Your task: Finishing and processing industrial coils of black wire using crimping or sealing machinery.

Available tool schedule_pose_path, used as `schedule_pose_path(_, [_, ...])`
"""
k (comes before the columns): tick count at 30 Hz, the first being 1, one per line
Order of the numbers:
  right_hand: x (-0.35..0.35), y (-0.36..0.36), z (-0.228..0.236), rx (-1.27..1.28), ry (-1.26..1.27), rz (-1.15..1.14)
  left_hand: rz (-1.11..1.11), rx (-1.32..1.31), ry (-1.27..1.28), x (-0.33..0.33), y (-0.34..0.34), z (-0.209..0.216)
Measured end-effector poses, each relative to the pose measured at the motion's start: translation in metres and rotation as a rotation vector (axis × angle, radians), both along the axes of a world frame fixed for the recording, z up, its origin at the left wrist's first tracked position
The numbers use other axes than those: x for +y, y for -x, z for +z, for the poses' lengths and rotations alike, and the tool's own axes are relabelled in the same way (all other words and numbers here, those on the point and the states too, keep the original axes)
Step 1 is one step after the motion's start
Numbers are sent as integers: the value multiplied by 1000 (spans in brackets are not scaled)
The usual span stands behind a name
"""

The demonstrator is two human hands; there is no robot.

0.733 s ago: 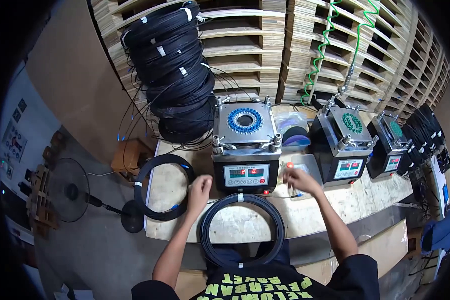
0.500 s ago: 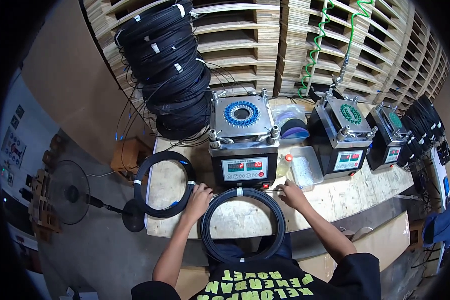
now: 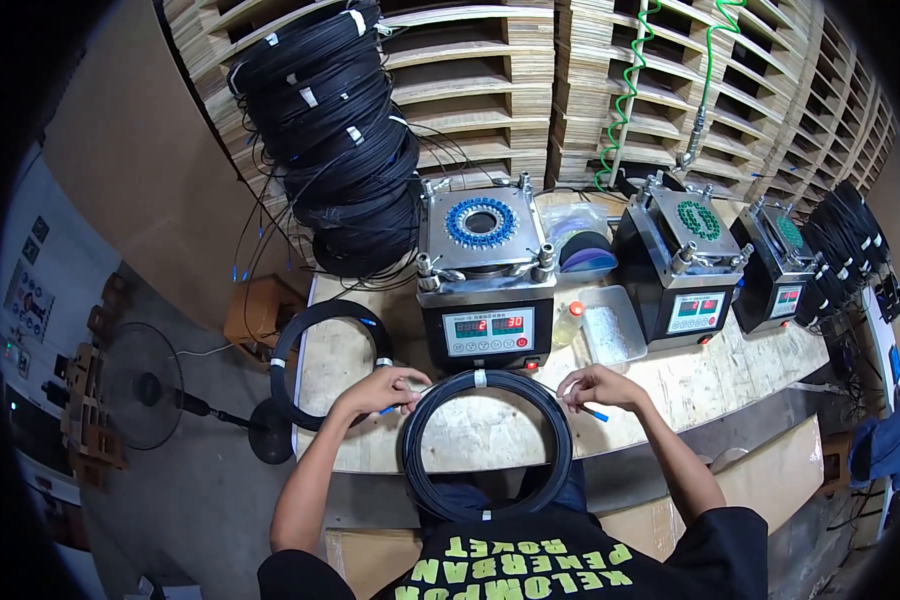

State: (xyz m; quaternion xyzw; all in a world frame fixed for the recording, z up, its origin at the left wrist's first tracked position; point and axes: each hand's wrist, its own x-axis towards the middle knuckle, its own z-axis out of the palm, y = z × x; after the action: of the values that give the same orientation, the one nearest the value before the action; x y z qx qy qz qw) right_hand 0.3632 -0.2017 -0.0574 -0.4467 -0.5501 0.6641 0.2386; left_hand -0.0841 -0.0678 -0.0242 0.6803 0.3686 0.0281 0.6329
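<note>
Blue-tipped cable ends (image 3: 595, 413) are coming into view since the previous frame, left hand (image 3: 382, 388) pinching one, right hand (image 3: 601, 385) the other, flanking the black coil (image 3: 562, 440). Coil is lying at lower centre, below a display-fronted machine (image 3: 490, 330).

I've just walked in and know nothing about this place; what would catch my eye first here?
Probably the tall stack of black cable coils at the back left, and the black, steel-topped machine at the table's centre, crowned with a ring of blue pieces. In front, the left hand and right hand flank a black coil, each with a blue-tipped cable end at its fingers.
</note>
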Motion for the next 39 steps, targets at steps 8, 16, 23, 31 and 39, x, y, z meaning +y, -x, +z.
schedule_pose_path(8, [4, 59, 39, 67, -263, -339, 78, -296, 41, -19, -50, 30])
schedule_pose_path(16, [8, 131, 32, 7, -583, -637, 172, -346, -851, -48, -103, 21])
schedule_pose_path(23, [7, 158, 9, 116, -524, -645, 380, -381, -822, -71, -121, 14])
schedule_pose_path(31, [4, 156, 2, 30, -495, -595, 273, -348, -791, -67, -113, 15])
schedule_pose_path(39, [-1, 154, 20, -136, -660, -529, 192, -323, -679, -66, -111, 26])
